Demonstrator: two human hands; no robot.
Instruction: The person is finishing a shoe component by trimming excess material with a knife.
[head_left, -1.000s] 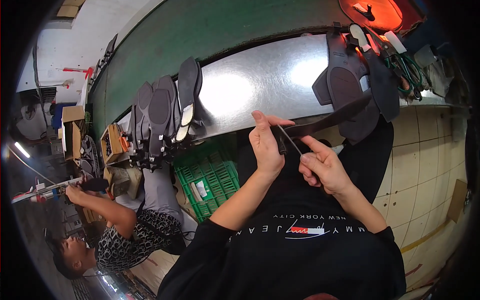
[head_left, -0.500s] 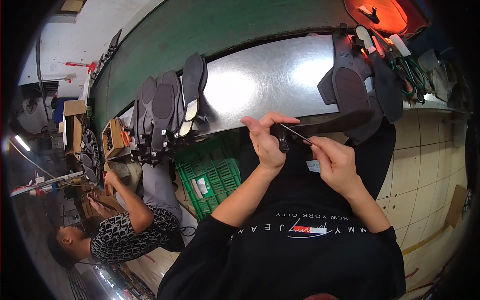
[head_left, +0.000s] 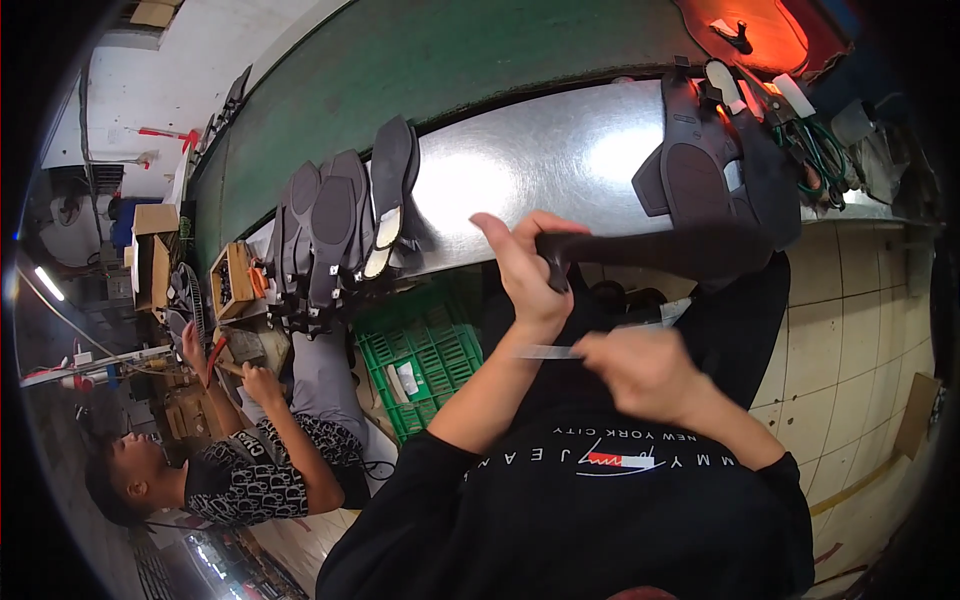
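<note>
My left hand [head_left: 527,268] is raised in front of my chest, gripping the near end of a long dark shoe sole [head_left: 660,250] that reaches off to the right. Lower down, my right hand [head_left: 645,372] is blurred and closed on a thin pale strip [head_left: 548,351] that points left under the left wrist. Both hands hover above my black shirt, just in front of the shiny metal bench [head_left: 540,160].
Several dark soles [head_left: 340,225] stand in a row at the bench's left end, and more soles [head_left: 700,165] lie at its right. A green crate [head_left: 425,350] sits below. A person in a patterned top [head_left: 250,470] works at the left. Scissors and tools [head_left: 815,140] lie far right.
My left hand has lifted and turned with the sole. My right hand has dropped toward my chest, drawing the pale strip down and left. The person at the left has shifted.
</note>
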